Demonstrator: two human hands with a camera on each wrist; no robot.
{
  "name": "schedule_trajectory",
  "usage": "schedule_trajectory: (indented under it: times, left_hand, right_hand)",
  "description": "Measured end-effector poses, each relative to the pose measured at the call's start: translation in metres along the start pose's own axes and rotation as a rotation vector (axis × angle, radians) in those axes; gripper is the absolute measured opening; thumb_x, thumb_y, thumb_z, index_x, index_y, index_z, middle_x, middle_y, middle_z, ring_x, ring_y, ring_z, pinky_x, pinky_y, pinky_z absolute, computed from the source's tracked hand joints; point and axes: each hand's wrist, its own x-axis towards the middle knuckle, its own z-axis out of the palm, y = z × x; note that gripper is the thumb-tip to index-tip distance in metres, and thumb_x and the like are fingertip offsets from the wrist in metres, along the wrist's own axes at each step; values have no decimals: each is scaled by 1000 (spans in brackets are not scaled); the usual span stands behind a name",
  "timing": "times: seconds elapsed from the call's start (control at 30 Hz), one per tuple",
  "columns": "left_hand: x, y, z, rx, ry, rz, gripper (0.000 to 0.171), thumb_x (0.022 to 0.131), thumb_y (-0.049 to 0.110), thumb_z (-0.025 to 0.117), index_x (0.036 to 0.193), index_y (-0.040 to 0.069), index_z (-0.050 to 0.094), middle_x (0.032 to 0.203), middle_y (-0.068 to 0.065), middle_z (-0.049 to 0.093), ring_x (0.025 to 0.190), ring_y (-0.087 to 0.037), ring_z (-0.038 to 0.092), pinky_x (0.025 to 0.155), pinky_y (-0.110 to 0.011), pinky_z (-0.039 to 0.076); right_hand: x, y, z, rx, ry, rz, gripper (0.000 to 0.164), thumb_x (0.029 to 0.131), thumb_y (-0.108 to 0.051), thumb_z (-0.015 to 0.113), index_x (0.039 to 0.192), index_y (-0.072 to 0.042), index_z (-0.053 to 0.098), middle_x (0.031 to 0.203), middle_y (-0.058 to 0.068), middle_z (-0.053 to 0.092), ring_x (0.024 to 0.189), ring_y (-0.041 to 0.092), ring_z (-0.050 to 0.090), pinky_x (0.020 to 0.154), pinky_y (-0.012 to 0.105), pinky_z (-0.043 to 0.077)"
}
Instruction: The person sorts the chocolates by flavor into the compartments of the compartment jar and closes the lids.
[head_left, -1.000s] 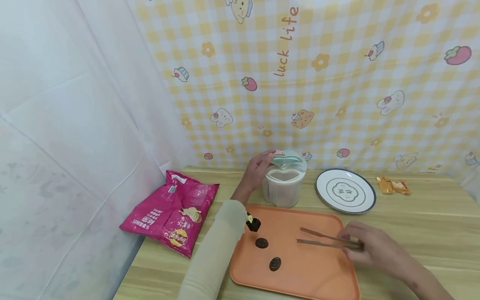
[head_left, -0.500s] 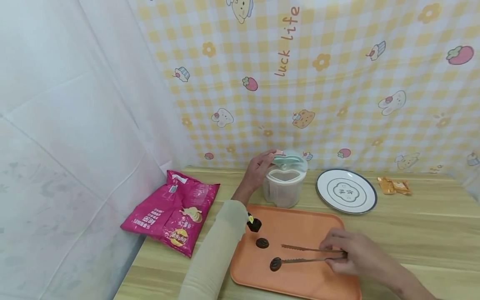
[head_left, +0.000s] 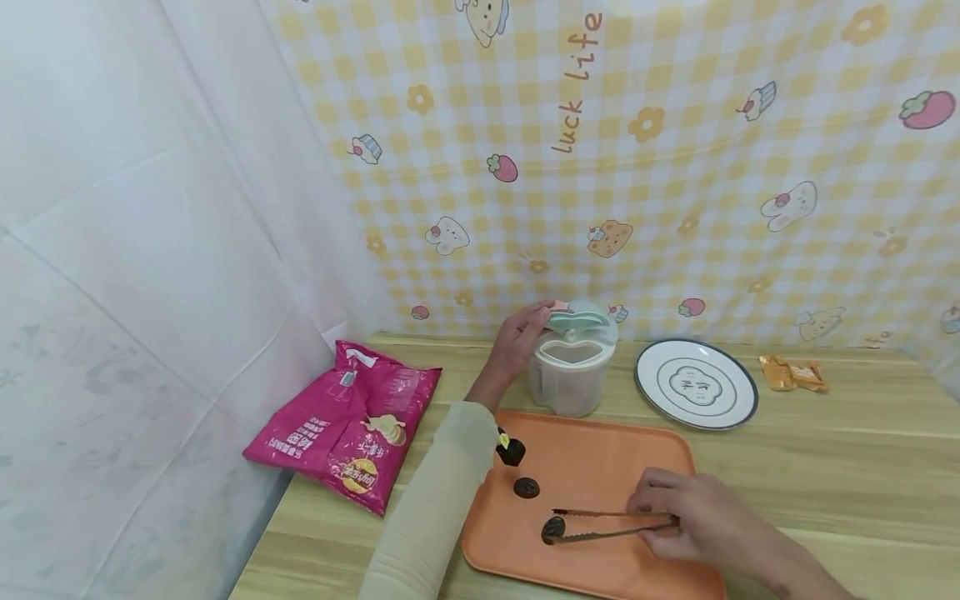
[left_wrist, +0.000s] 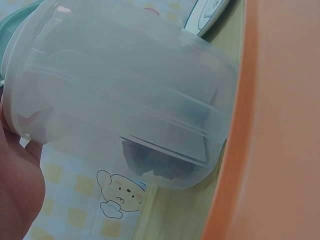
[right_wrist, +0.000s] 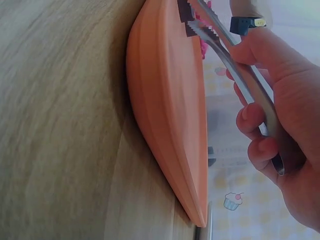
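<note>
My left hand [head_left: 519, 337] grips the rim of a clear plastic container [head_left: 568, 390] behind the tray, by its raised green flap [head_left: 579, 322]. The heart-shaped opening is uncovered; dark pieces [left_wrist: 155, 159] show through the wall in the left wrist view. With my right hand [head_left: 693, 517] I hold metal tongs [head_left: 611, 513], their arms apart. The tips stand around a dark brown oval piece [head_left: 552, 528], perhaps chocolate, on the orange tray [head_left: 622, 450]; one tip overlaps its near edge. Another dark oval piece [head_left: 527, 487] lies farther back.
A magenta chip bag [head_left: 352, 425] lies left of the tray. To the right, a white plate [head_left: 696, 385] with a dark rim stands near two small orange packets [head_left: 793, 373]. A black camera mount [head_left: 511, 450] sits on my left wrist. The patterned curtain [head_left: 637, 183] hangs behind.
My right hand has carried the tongs left and toward me, from the tray's right middle to around the nearer dark piece. My left hand stays on the container.
</note>
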Motion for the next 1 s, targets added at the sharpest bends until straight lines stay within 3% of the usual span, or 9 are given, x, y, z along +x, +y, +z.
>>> schedule_trajectory:
  times: [0.27,0.57,0.8,1.0]
  left_hand:
    - [0,-1,0,30,6,5,43,111,29,42,125,2,73,144,-7,61,138,-15,50,114,-32,37]
    - [1,-2,1,27,21,15,43,110,29,43,127,1,72,141,-9,63,138,-16,50,114,-31,36]
    - [0,-3,1,8,19,18,42,111,24,43,132,-3,67,143,-14,60,140,-24,49,114,-36,38]
    - [0,-2,1,41,26,12,44,111,29,42,131,1,69,144,-10,60,138,-16,49,114,-32,37]
  right_hand:
    - [0,-2,-2,48,-43,45,34,76,-2,84,103,-22,79,103,-16,64,73,-11,54,60,5,43]
    - [1,-1,-1,61,-33,9,33,76,-1,84,102,-22,80,103,-15,64,70,-14,51,56,4,42]
    - [1,-1,-1,46,-32,9,34,77,-2,84,101,-25,79,103,-15,64,70,-15,50,57,4,42]
    - [0,1,-1,45,-20,-10,34,77,0,84,101,-23,80,103,-14,65,72,-16,51,57,4,42]
